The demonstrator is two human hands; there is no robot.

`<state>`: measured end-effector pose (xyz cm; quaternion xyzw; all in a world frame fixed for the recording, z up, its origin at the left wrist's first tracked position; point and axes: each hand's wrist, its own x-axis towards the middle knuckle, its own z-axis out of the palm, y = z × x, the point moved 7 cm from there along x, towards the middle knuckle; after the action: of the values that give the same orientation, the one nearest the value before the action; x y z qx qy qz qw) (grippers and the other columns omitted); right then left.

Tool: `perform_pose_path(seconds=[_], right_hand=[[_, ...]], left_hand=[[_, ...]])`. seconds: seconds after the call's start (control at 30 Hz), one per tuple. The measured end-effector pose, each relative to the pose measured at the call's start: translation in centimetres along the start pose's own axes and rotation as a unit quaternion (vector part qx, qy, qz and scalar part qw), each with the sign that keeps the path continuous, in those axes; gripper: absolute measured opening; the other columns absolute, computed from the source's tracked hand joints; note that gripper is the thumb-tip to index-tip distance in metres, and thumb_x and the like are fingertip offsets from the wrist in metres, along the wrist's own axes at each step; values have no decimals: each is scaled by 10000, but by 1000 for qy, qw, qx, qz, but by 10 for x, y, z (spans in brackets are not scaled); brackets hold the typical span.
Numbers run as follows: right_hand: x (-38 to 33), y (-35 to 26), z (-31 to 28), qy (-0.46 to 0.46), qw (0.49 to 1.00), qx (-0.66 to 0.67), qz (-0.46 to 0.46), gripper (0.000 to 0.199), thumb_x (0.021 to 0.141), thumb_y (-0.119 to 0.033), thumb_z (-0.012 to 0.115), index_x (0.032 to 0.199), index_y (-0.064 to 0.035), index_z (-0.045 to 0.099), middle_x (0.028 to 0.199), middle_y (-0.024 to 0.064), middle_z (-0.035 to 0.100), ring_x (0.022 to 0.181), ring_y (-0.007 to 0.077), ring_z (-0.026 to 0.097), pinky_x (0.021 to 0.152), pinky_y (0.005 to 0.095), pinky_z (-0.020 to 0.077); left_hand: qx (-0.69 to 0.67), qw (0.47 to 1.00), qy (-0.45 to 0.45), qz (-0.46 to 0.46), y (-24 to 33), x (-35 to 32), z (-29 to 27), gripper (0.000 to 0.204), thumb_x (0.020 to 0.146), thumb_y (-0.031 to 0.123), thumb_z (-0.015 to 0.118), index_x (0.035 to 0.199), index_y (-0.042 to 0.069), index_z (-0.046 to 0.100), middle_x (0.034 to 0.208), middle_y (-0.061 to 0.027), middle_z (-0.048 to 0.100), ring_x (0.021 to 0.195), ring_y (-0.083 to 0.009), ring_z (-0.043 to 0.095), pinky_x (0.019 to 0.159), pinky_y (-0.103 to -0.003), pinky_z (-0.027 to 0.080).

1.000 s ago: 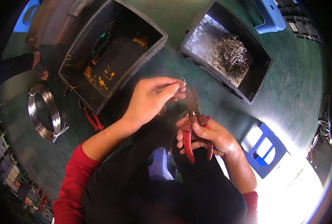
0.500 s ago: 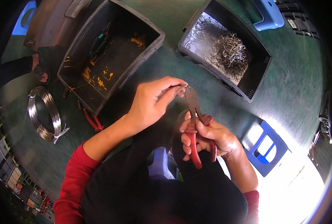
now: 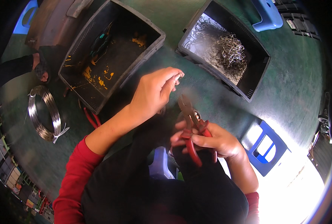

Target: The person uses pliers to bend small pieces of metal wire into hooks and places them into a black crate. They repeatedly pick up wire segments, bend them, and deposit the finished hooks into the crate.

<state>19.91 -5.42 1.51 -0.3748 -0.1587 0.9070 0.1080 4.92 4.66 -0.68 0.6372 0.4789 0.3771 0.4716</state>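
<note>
My right hand (image 3: 220, 139) is wrapped round a pair of red-handled pliers (image 3: 190, 110). The jaws point up and away from me, and the fingers are slightly blurred. Up and to the left of the jaws, my left hand (image 3: 151, 91) is closed in a pinch. A small shiny bit of metal (image 3: 178, 77), seemingly a short piece of wire, shows at its fingertips; most of it is hidden by the fingers. The pliers and the left hand are apart.
A black crate (image 3: 261, 80) at the far right holds a heap of bent wire pieces (image 3: 231, 52). Another black crate (image 3: 156, 39) stands left, with red-handled pliers (image 3: 92, 118) beside it. A wire coil (image 3: 55, 115) lies further left. Blue stools (image 3: 267, 149) stand around; another person's foot (image 3: 42, 69) is at left.
The pliers have drawn down and left, away from my left fingertips, where their jaws were before. My left hand has moved slightly up and left.
</note>
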Motion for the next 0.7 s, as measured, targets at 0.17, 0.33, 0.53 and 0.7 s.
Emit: perform_pose_path(seconds=[0.17, 0.33, 0.53, 0.7], right_hand=[[0, -11, -24, 180, 951, -243, -70, 446, 978, -142, 573, 1376, -5, 426, 1235, 114, 599, 839, 87, 575, 548, 215, 446], [-2, -12, -29, 226, 923, -304, -71, 400, 974, -148, 590, 1330, -3, 480, 1148, 53, 625, 839, 60, 569, 598, 211, 453], [0, -8, -32, 246, 910, -319, -100, 449, 949, -240, 626, 1314, -8, 506, 1128, 136, 661, 1083, 248, 624, 966, 353, 456], [-3, -6, -33, 252, 921, -293, -52, 338, 978, -204, 598, 1255, -18, 543, 1013, 48, 624, 906, 130, 593, 818, 287, 487]], left_hand=[[121, 992, -27, 20, 8, -5, -3, 132, 906, -18, 604, 1024, 0, 659, 860, -119, 669, 636, -191, 620, 590, -299, 492], [182, 981, -42, 52, 19, -9, 3, 167, 868, -39, 629, 1029, 0, 658, 804, -115, 631, 649, -236, 629, 586, -328, 497], [229, 967, -41, 107, 31, -10, 8, 227, 846, -48, 640, 1066, 4, 648, 781, -112, 611, 648, -258, 620, 590, -347, 495], [61, 996, -43, -53, 14, -8, -3, 172, 984, 112, 552, 1081, -1, 639, 728, -95, 579, 650, -163, 586, 599, -318, 467]])
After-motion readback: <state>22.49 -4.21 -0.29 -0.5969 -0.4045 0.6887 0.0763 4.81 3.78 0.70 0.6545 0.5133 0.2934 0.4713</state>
